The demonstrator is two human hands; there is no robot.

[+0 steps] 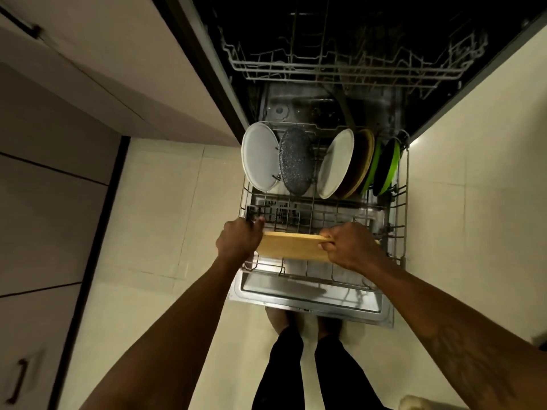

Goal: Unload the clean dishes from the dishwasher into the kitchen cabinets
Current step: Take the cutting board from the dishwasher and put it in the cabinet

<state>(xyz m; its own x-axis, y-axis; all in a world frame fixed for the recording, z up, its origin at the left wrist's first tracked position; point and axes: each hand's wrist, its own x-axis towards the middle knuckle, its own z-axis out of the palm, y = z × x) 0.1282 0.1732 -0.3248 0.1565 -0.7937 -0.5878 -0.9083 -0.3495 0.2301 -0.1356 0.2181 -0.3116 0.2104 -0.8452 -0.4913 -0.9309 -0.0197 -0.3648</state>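
Both hands grip a wooden board (291, 245) over the front of the lower rack (403, 199), the left hand (238, 239) closed on its left end and the right hand (349, 245) curled over its top right edge, seemingly lifted clear, with plates (260, 156) standing behind.

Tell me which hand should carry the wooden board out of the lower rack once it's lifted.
Right. The right hand is wrapped around the wooden cutting board, fingers curled over its top edge. The left hand sits only at the board's left end, beside the lower rack rim, so probably it just steadies.
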